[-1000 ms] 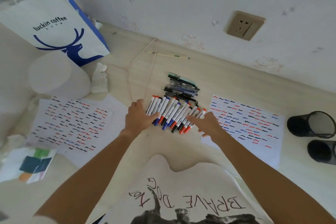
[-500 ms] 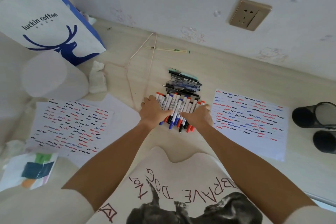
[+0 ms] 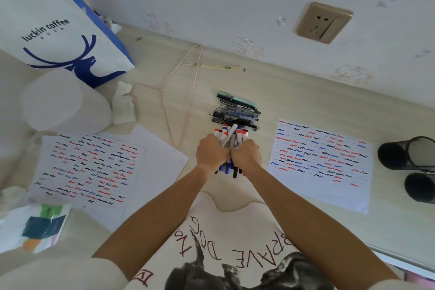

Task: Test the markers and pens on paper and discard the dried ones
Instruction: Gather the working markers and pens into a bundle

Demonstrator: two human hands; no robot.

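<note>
Markers (image 3: 231,141) bundled between left hand (image 3: 211,152) and right hand (image 3: 247,155)

Desk (image 3: 294,92): pale wood grain, matt. Markers (image 3: 231,140): smooth white plastic barrels, coloured caps. Pens (image 3: 235,110) behind markers: dark and clear plastic, slightly glossy. Sheets (image 3: 322,186), (image 3: 87,167) either side of markers: matt white paper. Bag (image 3: 54,37) far left of markers: matt paper. Cups (image 3: 407,153) far right: black mesh, probably metal. Socket (image 3: 323,22) on wall: brushed gold finish.

Bag (image 3: 54,30): "luckin coffee"; shirt (image 3: 235,254): "BRAVE DOG"
</note>
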